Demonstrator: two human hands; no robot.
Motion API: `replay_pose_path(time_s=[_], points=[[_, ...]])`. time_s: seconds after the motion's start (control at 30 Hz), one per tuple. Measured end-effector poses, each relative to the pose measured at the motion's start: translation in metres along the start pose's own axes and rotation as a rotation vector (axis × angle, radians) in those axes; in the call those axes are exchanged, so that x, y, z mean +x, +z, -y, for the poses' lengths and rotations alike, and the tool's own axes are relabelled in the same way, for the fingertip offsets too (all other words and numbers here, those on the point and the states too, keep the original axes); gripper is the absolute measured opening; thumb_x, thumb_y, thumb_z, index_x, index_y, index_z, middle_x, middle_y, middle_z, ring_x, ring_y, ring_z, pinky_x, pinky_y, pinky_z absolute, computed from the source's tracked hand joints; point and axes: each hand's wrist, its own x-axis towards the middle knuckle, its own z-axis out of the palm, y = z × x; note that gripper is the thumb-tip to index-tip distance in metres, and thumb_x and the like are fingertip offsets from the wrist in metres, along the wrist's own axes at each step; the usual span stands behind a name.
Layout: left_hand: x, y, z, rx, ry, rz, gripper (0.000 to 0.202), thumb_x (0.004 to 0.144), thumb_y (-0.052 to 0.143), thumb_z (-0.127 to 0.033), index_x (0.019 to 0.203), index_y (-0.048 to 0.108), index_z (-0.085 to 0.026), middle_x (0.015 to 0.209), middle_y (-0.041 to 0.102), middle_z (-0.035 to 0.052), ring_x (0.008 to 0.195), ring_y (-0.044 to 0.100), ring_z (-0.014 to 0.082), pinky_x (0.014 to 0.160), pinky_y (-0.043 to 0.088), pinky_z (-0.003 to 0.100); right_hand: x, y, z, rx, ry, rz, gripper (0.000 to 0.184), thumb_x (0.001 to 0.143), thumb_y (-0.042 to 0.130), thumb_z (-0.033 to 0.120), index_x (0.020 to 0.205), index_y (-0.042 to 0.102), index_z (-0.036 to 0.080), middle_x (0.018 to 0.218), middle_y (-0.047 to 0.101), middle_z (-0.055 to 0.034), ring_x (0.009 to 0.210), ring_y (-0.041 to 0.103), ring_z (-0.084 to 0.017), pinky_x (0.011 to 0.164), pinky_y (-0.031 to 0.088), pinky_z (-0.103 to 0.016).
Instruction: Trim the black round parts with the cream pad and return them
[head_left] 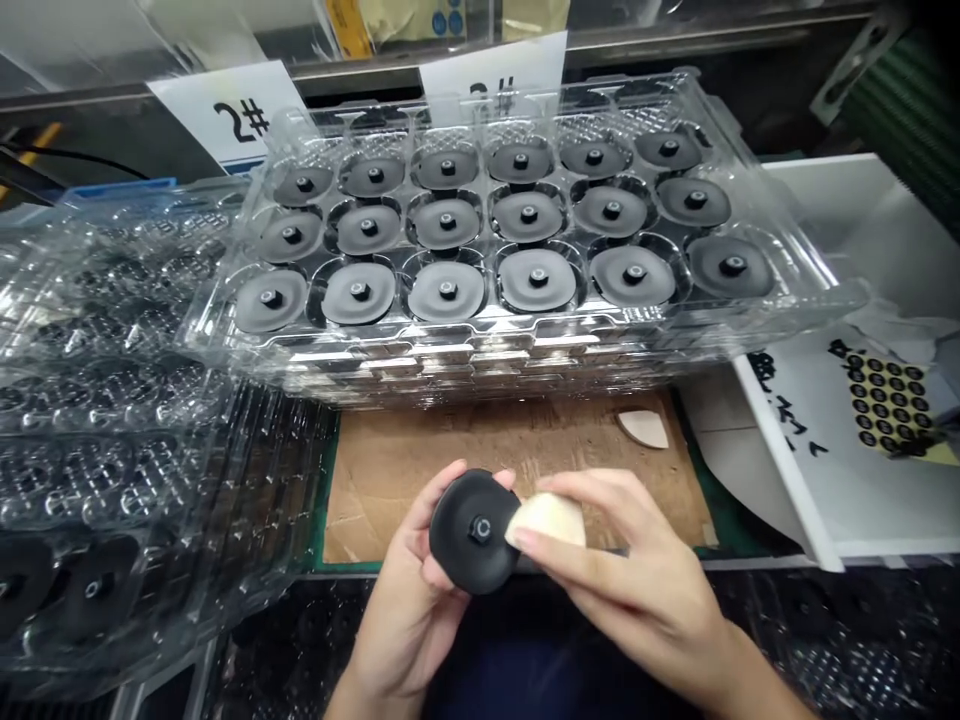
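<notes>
From far off, through the head camera, I have a black disc (459,525) in my left hand (411,605). It is up in the air over the near edge of the brown cardboard (375,490). My left fingers bend round its rim, and its small hub (481,529) points up at me. My right hand (641,555) pinches a cream wedge (553,517) between thumb and fingers, right at the disc's edge, also over the near part of the cardboard. I can't tell if the wedge is pushing hard or only just touching.

To do this well, I think I should hold the disc by its rim, so my fingers stay off its dark face. I should keep it still and tip it to the light. A soft push on the wedge seems best, with care near the hub, where it could catch. If I pinch too tight, the disc might slip.

One more pale wedge (644,429) lies on the cardboard's far right corner. Past the cardboard's far edge sits a clear tray (555,331) with rows of discs (448,292). To the cardboard's right is a sheet of round stickers (889,402).
</notes>
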Motion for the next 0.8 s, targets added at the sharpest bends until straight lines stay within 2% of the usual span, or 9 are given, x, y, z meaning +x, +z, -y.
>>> replay_pose_path(time_s=[0.17,0.3,0.37,0.53,0.63,0.73,0.8], points=[[-0.002,0.003,0.001,0.009,-0.003,0.002,0.050,0.052,0.082,-0.039,0.100,0.070,-0.033,0.101,0.073,-0.0024,0.086,0.066,0.0147,0.071,0.052,0.019,0.000,0.003,0.000,-0.023,-0.003,-0.079,0.029,0.087,0.052,0.014,0.109,0.068,0.025,0.117,0.054,-0.0091,0.103,0.050,-0.023,0.087,0.046,-0.042],[-0.004,-0.001,0.000,0.027,0.015,-0.003,0.052,0.055,0.081,-0.040,0.104,0.068,-0.030,0.106,0.072,0.0039,0.101,0.064,0.0206,0.084,0.050,0.024,-0.009,0.003,0.004,0.006,0.042,-0.038,0.033,0.085,0.053,0.011,0.112,0.067,0.025,0.114,0.054,-0.0091,0.103,0.050,-0.022,0.082,0.049,-0.037],[-0.004,-0.003,0.003,0.033,0.016,-0.010,0.053,0.057,0.080,-0.040,0.107,0.067,-0.031,0.109,0.071,0.0041,0.105,0.062,0.0226,0.088,0.049,0.028,-0.010,0.003,0.006,-0.002,0.034,-0.031,0.033,0.085,0.053,0.012,0.112,0.066,0.026,0.113,0.055,-0.0085,0.101,0.051,-0.022,0.081,0.049,-0.038],[0.000,-0.001,0.009,-0.004,0.081,0.025,0.045,0.061,0.080,-0.029,0.104,0.067,-0.034,0.108,0.071,0.0001,0.095,0.066,0.0198,0.085,0.052,0.028,-0.011,0.007,0.014,-0.031,0.060,-0.157,0.029,0.084,0.054,0.013,0.108,0.068,0.023,0.112,0.055,-0.0102,0.100,0.051,-0.023,0.082,0.048,-0.038],[-0.001,0.004,0.009,-0.013,0.121,0.049,0.041,0.063,0.079,-0.027,0.101,0.067,-0.034,0.107,0.072,0.0008,0.093,0.068,0.0212,0.084,0.053,0.031,-0.017,0.010,0.018,0.050,0.048,-0.146,0.032,0.084,0.054,0.013,0.111,0.067,0.023,0.111,0.053,-0.0099,0.100,0.050,-0.022,0.078,0.050,-0.036],[0.000,0.005,0.010,-0.029,0.178,0.044,0.038,0.063,0.079,-0.024,0.099,0.068,-0.034,0.106,0.073,-0.0002,0.098,0.067,0.0186,0.082,0.053,0.024,-0.017,0.009,0.018,0.023,0.074,-0.134,0.032,0.084,0.054,0.012,0.111,0.067,0.023,0.109,0.053,-0.0093,0.100,0.050,-0.021,0.082,0.048,-0.036],[0.000,0.006,0.012,-0.042,0.203,0.045,0.042,0.061,0.081,-0.022,0.098,0.068,-0.034,0.107,0.073,-0.0011,0.101,0.066,0.0185,0.081,0.052,0.022,-0.015,0.008,0.019,-0.011,0.100,-0.169,0.030,0.084,0.055,0.011,0.108,0.068,0.021,0.109,0.053,-0.0096,0.099,0.051,-0.021,0.083,0.048,-0.035]])
